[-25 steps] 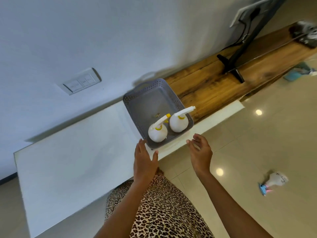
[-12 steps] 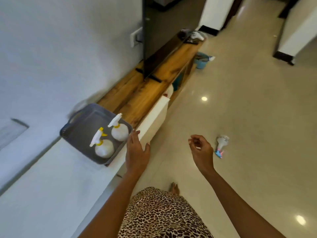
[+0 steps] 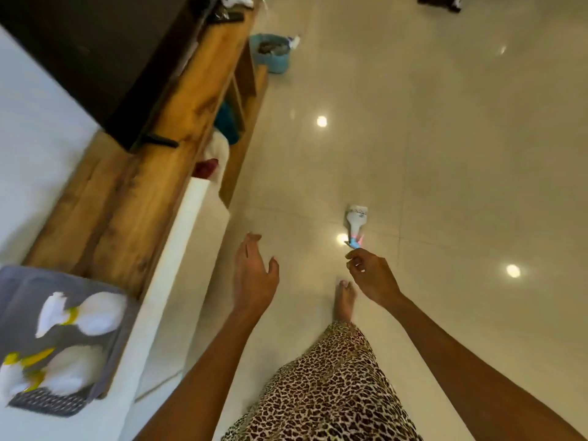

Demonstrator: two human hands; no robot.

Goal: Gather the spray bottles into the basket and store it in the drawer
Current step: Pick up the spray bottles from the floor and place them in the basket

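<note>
The person has turned from the white cabinet (image 3: pixel 194 224) toward the tiled floor (image 3: pixel 461 160); half a second ago the grey basket (image 3: pixel 47 404) sat mid-frame beside the left hand, and it now lies at the lower-left edge, well apart from both hands. It rests on the cabinet top, next to the wooden TV stand (image 3: pixel 133 192), with 2 white, yellow-trimmed spray bottles inside: 1 toward the stand (image 3: pixel 98 313), 1 nearer the camera (image 3: pixel 70 370), both blurred.

The step in hand looks like fetching the third spray bottle (image 3: pixel 357 219), which lies on its side on the floor, blue nozzle pointing toward the person and now nearer than before. The left hand (image 3: pixel 254 278) is spread, fingers straight, thumb out, holding nothing. The right hand (image 3: pixel 372 276) has its fingers loosely curled and appears empty; its fingertips overlap the nozzle in this view, though the bottle seems to sit lower, on the floor. A bare foot (image 3: pixel 345 300) is planted just short of it.

The next move probably calls for a step forward, a bend, and a grip round the bottle's neck, then a return to the basket. Storing the basket remains undone; no drawer can be made out.
</note>
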